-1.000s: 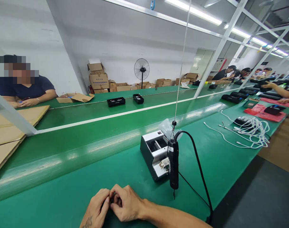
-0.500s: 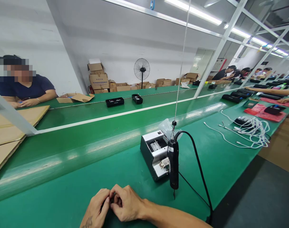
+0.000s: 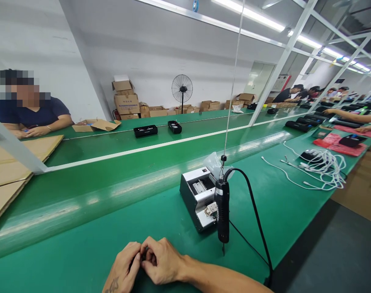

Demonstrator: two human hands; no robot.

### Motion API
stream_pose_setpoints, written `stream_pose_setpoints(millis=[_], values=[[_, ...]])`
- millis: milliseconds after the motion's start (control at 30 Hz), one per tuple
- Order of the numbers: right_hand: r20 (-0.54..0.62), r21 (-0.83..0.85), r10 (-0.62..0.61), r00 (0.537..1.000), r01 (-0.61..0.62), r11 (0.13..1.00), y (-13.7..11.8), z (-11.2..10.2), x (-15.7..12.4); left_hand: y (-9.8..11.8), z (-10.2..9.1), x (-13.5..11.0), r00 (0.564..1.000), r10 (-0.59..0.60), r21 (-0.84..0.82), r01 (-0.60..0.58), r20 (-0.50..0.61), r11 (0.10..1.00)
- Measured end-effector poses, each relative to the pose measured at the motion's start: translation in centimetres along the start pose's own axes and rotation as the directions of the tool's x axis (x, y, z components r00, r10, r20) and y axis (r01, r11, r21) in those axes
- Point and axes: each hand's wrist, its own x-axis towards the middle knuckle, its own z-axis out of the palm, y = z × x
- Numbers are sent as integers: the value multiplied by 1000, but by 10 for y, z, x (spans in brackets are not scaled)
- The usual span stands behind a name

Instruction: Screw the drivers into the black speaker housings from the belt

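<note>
My left hand (image 3: 124,264) and my right hand (image 3: 162,260) rest together at the near edge of the green bench, knuckles up. The fingers of both are curled and meet in the middle; whatever lies between them, if anything, is hidden. Just right of them a black electric screwdriver (image 3: 223,211) hangs upright from a cord, its bit pointing down, touched by neither hand. Behind the screwdriver stands a black and silver screw feeder (image 3: 199,197), partly covered by it.
A clear plastic bag (image 3: 214,162) lies behind the feeder. White cables (image 3: 322,169) are heaped at right. Black cases (image 3: 145,130) sit on the far green belt (image 3: 112,145). Cardboard sheets (image 3: 23,158) lie at left, near a seated person (image 3: 36,112). A co-worker's arms (image 3: 356,116) reach in from the right.
The black cases on the far belt have shifted slightly left. A co-worker's arm at right has moved a little, and the seated person's head has turned slightly. My hands have stayed still.
</note>
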Motion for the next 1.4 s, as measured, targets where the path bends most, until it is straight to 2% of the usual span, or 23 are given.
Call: stream_pose_setpoints(millis=[200, 800, 1200, 1400], values=[[-15, 30, -13, 1000, 14, 999, 2, 1, 0, -1, 1, 1, 1000, 14, -12, -14, 0, 1000], [38, -20, 50, 998, -49, 999, -3, -2, 0, 0, -1, -1, 996, -72, -28, 74, 58, 997], [47, -20, 49, 998, -49, 999, -1, -1, 0, -1, -1, 0, 998, -41, -38, 43, 42, 998], [41, -6, 58, 997, -58, 998, -2, -2, 0, -1, -1, -2, 996, -59, -61, 63, 70, 996]])
